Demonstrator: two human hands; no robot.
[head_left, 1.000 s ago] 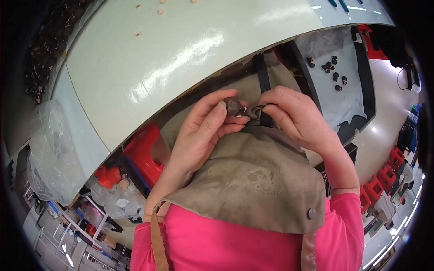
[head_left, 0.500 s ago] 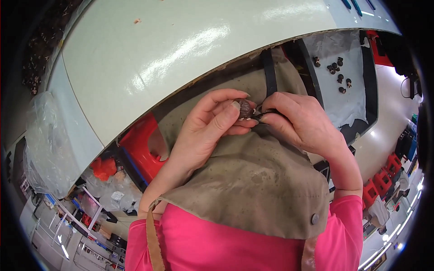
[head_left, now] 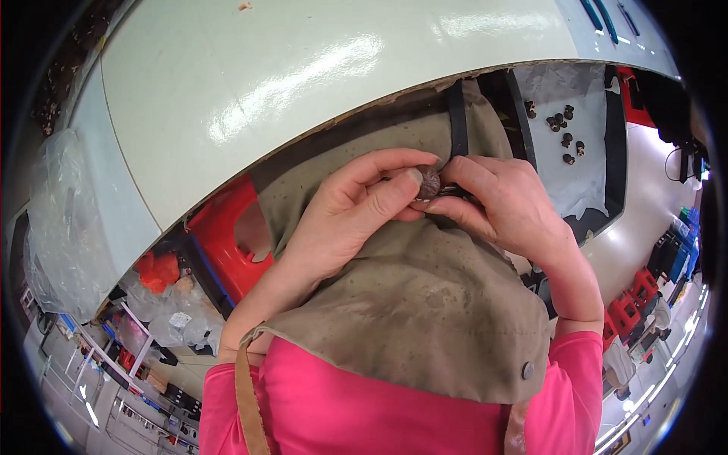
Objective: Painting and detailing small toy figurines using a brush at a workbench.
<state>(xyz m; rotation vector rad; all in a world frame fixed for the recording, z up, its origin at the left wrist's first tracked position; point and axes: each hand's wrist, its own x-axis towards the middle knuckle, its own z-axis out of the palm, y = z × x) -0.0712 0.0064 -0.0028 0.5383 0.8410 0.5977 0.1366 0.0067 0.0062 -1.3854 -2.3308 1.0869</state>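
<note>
A small, dark brown rounded piece (head_left: 430,182) with a ridged surface sits in the fingers of my left hand (head_left: 355,203), pinched by the thumb and fingertips. My right hand (head_left: 497,196) is closed close against its right side, on a slim dark metal tool (head_left: 455,190). Most of that tool is hidden by the fingers, so its kind cannot be made out. Both hands are above the brown apron cloth (head_left: 409,280) over my lap, just in front of the table edge.
The pale glossy table (head_left: 303,83) curves across the front. At right, an open drawer (head_left: 557,83) lined with white sheeting holds several small dark round pieces (head_left: 560,119). Blue-handled tools (head_left: 603,19) lie at the far right. Clear plastic (head_left: 72,227) hangs at left, near a red stool (head_left: 227,235).
The brown piece has shifted slightly right and turned in my left fingers. My right hand has closed in nearer to it, hiding more of the tool. The view has moved slightly.
</note>
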